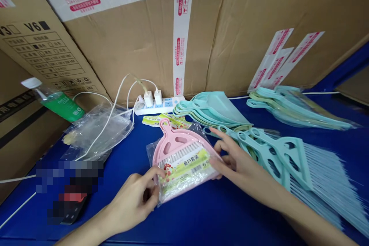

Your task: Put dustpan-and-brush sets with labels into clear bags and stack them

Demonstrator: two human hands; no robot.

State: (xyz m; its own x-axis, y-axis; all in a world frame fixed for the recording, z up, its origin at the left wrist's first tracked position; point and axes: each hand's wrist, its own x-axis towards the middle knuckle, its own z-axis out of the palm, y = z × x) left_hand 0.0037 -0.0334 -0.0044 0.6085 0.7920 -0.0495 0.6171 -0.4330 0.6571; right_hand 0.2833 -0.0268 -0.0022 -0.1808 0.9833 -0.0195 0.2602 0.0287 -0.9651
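Observation:
A pink dustpan and brush set (173, 138) in a clear plastic bag sits between my hands, with a yellow-green printed label (187, 166) showing through the film. My left hand (138, 192) grips its lower left edge, thumb and fingers closed on it. At the right edge, my right hand (230, 157) holds the same set between thumb and fingers, its index finger stretched out toward the turquoise handles. Close to that hand lie turquoise hand brushes (291, 157) with pale bristles, and behind them a stack of turquoise dustpans (213, 103).
Behind the blue table (127, 215) stand large cardboard boxes (138, 46). A white power strip (170, 105) carries plugs and loose cables. Bagged turquoise sets (300, 107) lie at back right. On the left are clear plastic bags (100, 130) and a green-labelled bottle (57, 102). Loose labels (152, 120) lie near the strip.

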